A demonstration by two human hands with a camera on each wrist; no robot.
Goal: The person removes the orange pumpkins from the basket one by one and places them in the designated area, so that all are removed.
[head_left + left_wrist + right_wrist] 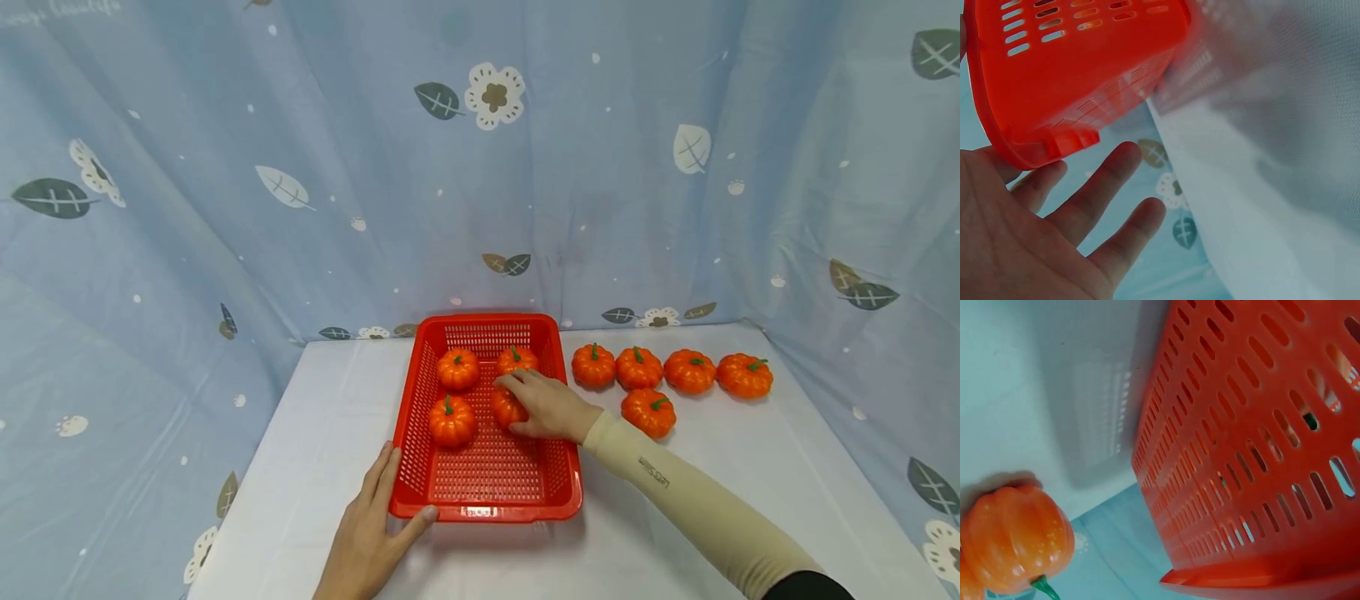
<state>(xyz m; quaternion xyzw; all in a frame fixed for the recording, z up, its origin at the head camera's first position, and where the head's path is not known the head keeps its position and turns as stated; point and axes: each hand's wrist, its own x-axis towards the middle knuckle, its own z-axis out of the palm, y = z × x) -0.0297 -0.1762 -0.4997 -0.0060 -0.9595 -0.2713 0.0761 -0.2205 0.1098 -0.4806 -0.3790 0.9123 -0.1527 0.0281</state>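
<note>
A red plastic basket point(487, 513) with slotted walls stands on the white table. My right hand point(553, 405) reaches over its right rim, fingers curled round a small orange pumpkin point(506, 408) that it partly covers. Two more pumpkins sit along the left side inside, a far one point(458, 368) and a near one point(452, 422). Another pumpkin point(516, 359) lies just beyond my right fingers. At the near left corner, my left hand point(366, 527) rests against the rim, thumb along the front and fingers straight. The right wrist view shows the basket's outer wall point(1210, 456), which hides the right hand's grip.
To the right of the basket, several pumpkins stand in a back row, among them a rightmost pumpkin point(744, 377). One pumpkin point(648, 413) lies nearer, in front of that row. A blue patterned curtain point(585, 167) hangs behind and beside the table point(300, 467).
</note>
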